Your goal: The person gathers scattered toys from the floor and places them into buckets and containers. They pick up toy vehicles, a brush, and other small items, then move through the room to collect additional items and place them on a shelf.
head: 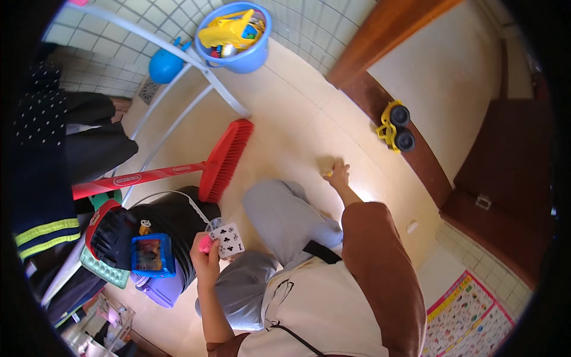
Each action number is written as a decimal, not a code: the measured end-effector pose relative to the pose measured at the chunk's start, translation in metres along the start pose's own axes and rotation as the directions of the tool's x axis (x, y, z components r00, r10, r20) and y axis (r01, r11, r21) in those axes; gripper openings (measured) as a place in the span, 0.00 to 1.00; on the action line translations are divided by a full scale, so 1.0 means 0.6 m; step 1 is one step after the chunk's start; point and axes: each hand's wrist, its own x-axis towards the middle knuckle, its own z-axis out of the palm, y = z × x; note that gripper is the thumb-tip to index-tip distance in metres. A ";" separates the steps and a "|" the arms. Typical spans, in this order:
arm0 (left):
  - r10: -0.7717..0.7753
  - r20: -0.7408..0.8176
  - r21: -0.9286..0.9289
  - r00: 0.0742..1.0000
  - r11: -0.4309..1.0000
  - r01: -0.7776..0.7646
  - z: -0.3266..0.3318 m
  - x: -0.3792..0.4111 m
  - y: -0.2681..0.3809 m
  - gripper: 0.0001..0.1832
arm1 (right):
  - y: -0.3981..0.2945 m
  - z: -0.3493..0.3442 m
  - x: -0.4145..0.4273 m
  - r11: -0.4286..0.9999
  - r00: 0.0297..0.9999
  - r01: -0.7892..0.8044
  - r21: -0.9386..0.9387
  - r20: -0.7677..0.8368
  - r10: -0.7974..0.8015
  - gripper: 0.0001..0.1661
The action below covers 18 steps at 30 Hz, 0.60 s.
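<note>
My left hand [207,259] holds a playing card with black clubs [228,240] and a small pink object [205,244] between thumb and fingers. Low over the tiled floor, to the right of my knees, is my right hand [339,174], with a small yellow thing [329,174] at its fingertips. A red broom [226,160] lies with its bristles toward the middle of the floor. Ahead, a blue bucket [247,58] contains a yellow plastic toy [227,30] and other toys. A yellow toy vehicle with black wheels [392,127] rests on its side at the dark door sill.
Beside my left hand stands a black bucket [180,214] with a white handle. Near it are a blue-framed toy case [153,255] and a purple container [163,283]. A blue ball-like object [166,66] is by the white rack [223,93]. A small pale object [412,226] lies right.
</note>
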 end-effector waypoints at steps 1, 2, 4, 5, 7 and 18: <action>0.009 -0.009 0.050 1.000 0.999 -0.008 -0.004 0.000 -0.012 0.04 | 0.001 0.020 0.006 0.998 0.997 0.064 -0.015 -0.043 -0.064 0.32; 0.015 -0.016 0.064 1.000 0.998 -0.014 -0.007 -0.001 -0.013 0.04 | 0.009 0.050 0.026 0.991 0.988 0.128 -0.036 -0.084 -0.131 0.27; 0.009 -0.034 0.050 0.999 0.999 -0.007 -0.007 -0.007 -0.019 0.04 | -0.004 0.062 0.027 0.972 0.963 0.233 -0.026 -0.134 -0.234 0.19; 0.001 -0.042 0.047 0.999 0.999 0.001 -0.008 -0.010 -0.018 0.04 | -0.010 0.068 0.028 0.960 0.950 0.278 0.009 -0.147 -0.274 0.15; -0.015 -0.048 0.032 0.999 0.999 0.017 -0.007 -0.016 -0.018 0.04 | -0.035 0.058 0.031 0.910 0.911 0.395 0.124 -0.177 -0.372 0.09; -0.163 -0.060 -0.134 0.985 0.979 0.154 -0.014 -0.064 -0.024 0.05 | -0.512 -0.238 0.038 -0.047 0.806 0.014 0.999 -0.039 -0.590 0.14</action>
